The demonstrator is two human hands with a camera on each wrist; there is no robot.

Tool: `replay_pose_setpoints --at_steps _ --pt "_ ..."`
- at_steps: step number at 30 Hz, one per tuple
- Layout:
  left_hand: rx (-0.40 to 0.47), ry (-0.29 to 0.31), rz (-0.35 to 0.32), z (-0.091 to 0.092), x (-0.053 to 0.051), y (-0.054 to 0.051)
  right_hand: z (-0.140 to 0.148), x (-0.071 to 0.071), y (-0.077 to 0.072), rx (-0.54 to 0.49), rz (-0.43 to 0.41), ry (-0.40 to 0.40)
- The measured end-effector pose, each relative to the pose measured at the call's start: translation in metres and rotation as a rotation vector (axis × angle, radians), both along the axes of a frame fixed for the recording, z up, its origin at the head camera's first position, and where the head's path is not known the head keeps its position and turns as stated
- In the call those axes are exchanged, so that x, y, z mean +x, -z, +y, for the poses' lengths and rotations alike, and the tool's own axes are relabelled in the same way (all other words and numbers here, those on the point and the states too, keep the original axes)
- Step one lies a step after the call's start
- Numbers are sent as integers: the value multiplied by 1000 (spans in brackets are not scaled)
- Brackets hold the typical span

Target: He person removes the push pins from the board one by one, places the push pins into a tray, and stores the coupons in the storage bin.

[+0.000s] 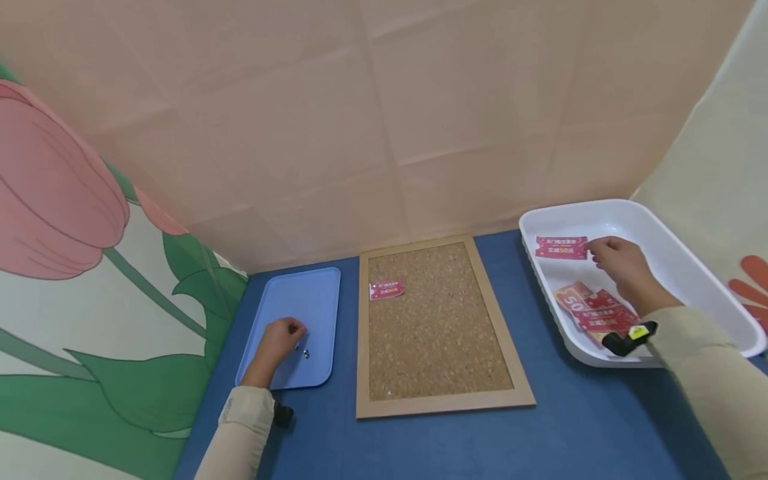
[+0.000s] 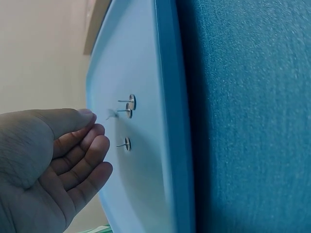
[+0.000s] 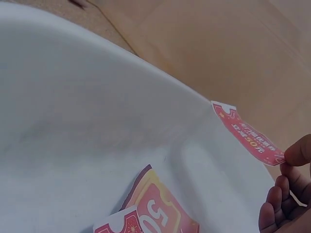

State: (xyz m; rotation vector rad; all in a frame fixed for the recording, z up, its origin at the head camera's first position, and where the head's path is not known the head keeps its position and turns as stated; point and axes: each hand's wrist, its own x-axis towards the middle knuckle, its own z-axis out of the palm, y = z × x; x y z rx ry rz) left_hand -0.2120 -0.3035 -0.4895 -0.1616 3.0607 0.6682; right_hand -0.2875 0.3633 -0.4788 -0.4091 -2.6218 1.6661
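Over the light blue tray (image 1: 300,293), my left hand (image 1: 277,343) brings its thumb and index fingertips together. Beside those fingertips is a small blurred thing (image 2: 112,114), perhaps a thumbtack. Whether anything is between the fingertips cannot be made out. Several metal thumbtacks (image 2: 128,144) lie points up on the tray, just beyond the fingers. My right hand (image 1: 624,267) pinches the right end of a red coupon (image 1: 561,247) above the white tub (image 1: 624,215). More coupons (image 1: 603,317) lie overlapping in the tub below it. A cork board (image 1: 441,333) lies between tray and tub, with one coupon (image 1: 387,289) at its upper left.
A wooden frame (image 1: 444,403) edges the cork board. Everything stands on a blue table (image 1: 396,447) against a tan backdrop (image 1: 384,133). To the left is a wall with painted tulips (image 1: 54,193). The tub's raised wall (image 3: 121,63) surrounds the loose coupons.
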Motion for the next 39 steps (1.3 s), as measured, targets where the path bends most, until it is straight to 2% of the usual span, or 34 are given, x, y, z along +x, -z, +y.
replay_pose_setpoints --at_steps 9,18,23,26,31,36,39 --pt "26 21 20 2 0 -2 -2 0 -1 -25 -14 -3" --pt "15 22 14 5 -4 -1 -5 2 -6 -27 59 -7" --pt "10 33 45 10 -6 -6 -14 4 -21 -3 124 -45" --pt "35 35 67 19 -7 -14 -26 5 -35 -10 146 -97" --pt "48 103 142 43 -15 -24 -55 6 -55 -27 206 -172" --pt "61 180 224 74 -27 -32 -93 5 -66 -109 315 -234" --pt "76 207 220 88 -35 -35 -120 7 -69 -130 336 -271"
